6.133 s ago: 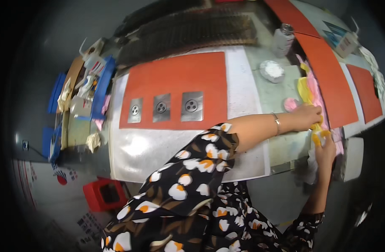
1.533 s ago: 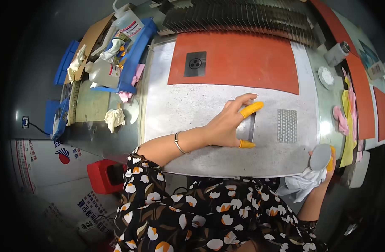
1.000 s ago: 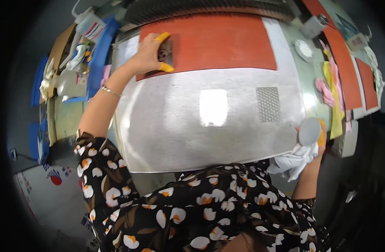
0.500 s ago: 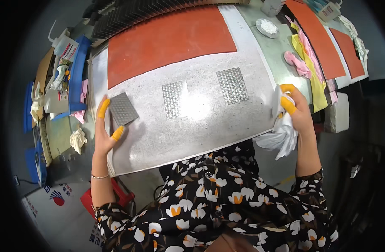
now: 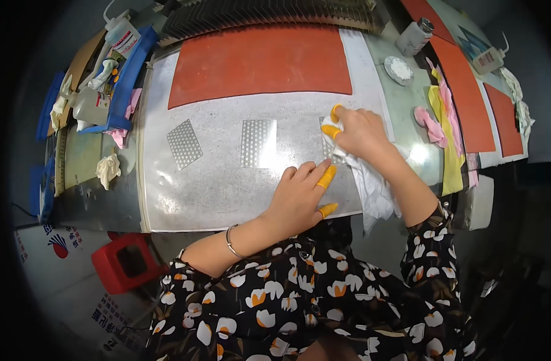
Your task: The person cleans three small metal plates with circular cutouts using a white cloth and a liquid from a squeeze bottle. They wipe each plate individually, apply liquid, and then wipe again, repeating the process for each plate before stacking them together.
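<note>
I saw three spotty plates [image 5: 184, 144], one white cloth [image 5: 375, 192] and four yellow finger caps [image 5: 326, 176] in front of the big red mat [image 5: 260, 66], two bottles [image 5: 122, 37] left of it and two right.

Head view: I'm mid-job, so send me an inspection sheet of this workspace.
Surface: pale grey sheet on the bench, red-orange mat across its far part.
Job's things: three patterned metal plates in a row; left angled, middle under glare, right partly covered.
Clutter: left, blue tray with squeeze bottles; right, pink cloth, yellow cloth, grey bottle.
Hands: right hand presses white cloth over the right plate; left hand open, index fingertip by its near edge, contact unclear; yellow finger cots on both.
Cables: thin dark one, far left.
Surroundings: red stool, lower left; rack of dark plates behind the mat.
</note>
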A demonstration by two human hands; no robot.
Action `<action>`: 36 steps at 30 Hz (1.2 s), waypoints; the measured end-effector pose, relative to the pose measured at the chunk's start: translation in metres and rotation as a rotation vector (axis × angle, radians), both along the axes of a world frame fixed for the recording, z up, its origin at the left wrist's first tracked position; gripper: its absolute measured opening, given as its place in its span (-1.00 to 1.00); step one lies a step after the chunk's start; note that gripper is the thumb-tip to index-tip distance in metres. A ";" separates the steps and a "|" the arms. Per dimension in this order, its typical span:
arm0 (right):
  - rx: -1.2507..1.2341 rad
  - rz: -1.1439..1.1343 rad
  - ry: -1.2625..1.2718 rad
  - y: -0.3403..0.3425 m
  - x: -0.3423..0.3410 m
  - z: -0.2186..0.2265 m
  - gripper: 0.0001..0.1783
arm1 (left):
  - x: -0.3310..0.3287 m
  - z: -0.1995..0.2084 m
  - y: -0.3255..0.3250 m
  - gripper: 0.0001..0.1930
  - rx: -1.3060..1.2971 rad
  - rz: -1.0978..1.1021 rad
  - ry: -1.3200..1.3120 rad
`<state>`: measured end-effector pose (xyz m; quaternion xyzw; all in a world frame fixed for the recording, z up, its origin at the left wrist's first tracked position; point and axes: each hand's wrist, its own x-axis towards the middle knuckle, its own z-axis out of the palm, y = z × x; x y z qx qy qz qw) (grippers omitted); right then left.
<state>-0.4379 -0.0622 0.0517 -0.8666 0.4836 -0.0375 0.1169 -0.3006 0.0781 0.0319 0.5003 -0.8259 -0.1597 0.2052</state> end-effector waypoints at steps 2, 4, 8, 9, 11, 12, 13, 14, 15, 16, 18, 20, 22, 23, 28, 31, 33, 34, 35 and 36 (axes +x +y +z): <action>0.026 -0.066 -0.007 -0.006 0.004 -0.006 -0.68 | -0.002 -0.001 0.000 -0.39 0.017 -0.005 -0.013; 0.038 -0.105 -0.014 -0.018 0.005 -0.016 -0.68 | -0.003 -0.002 -0.001 -0.39 0.026 -0.007 -0.041; 0.075 -0.117 -0.021 -0.021 0.017 -0.009 -0.66 | -0.002 -0.006 0.005 -0.40 0.012 0.010 -0.085; 0.077 -0.112 -0.004 -0.018 0.016 -0.011 -0.65 | -0.002 -0.008 0.006 -0.41 0.001 0.018 -0.081; 0.082 -0.103 0.002 -0.010 0.013 -0.013 -0.65 | -0.003 -0.007 0.008 -0.42 -0.001 0.032 -0.079; 0.085 -0.099 -0.008 -0.004 0.010 -0.013 -0.64 | -0.003 -0.006 0.009 -0.42 -0.003 0.039 -0.077; 0.090 -0.096 -0.018 0.003 0.008 -0.014 -0.64 | -0.003 -0.004 0.009 -0.42 0.027 0.040 -0.089; 0.093 -0.098 -0.025 0.008 0.005 -0.015 -0.64 | -0.003 -0.003 0.009 -0.42 0.051 0.037 -0.100; 0.097 -0.100 -0.033 0.013 0.002 -0.017 -0.65 | -0.003 -0.002 0.009 -0.42 0.075 0.032 -0.110; 0.102 -0.103 -0.041 0.018 0.000 -0.017 -0.65 | -0.002 -0.002 0.011 -0.42 0.069 0.019 -0.087; 0.122 -0.122 -0.044 0.027 0.001 -0.010 -0.72 | 0.005 -0.004 0.012 -0.41 0.053 -0.007 -0.049; 0.113 -0.120 -0.050 0.034 -0.001 -0.009 -0.72 | 0.011 -0.011 0.013 -0.43 0.042 -0.012 0.107; 0.075 -0.098 -0.059 0.041 -0.007 -0.015 -0.64 | 0.021 -0.010 0.015 -0.44 0.047 0.006 0.191; 0.101 -0.106 -0.062 0.044 -0.008 -0.015 -0.64 | 0.027 -0.003 0.017 -0.45 0.055 0.033 0.197; 0.181 -0.123 -0.063 0.065 -0.011 -0.006 -0.73 | 0.076 0.000 0.034 -0.44 -0.063 0.281 0.188; 0.197 -0.069 -0.029 0.084 -0.011 0.001 -0.69 | 0.106 0.000 0.046 -0.44 -0.130 0.345 0.114; 0.260 0.036 0.064 0.088 -0.014 0.012 -0.67 | 0.116 -0.003 0.050 -0.45 -0.111 0.319 0.103; 0.291 0.094 0.112 0.086 -0.008 0.017 -0.66 | 0.120 -0.004 0.052 -0.45 -0.100 0.311 0.096; 0.247 0.097 0.090 0.085 0.005 0.027 -0.67 | 0.121 -0.004 0.051 -0.48 -0.100 0.284 0.087; 0.204 0.095 0.070 0.083 0.020 0.038 -0.67 | 0.121 -0.004 0.051 -0.48 -0.086 0.269 0.074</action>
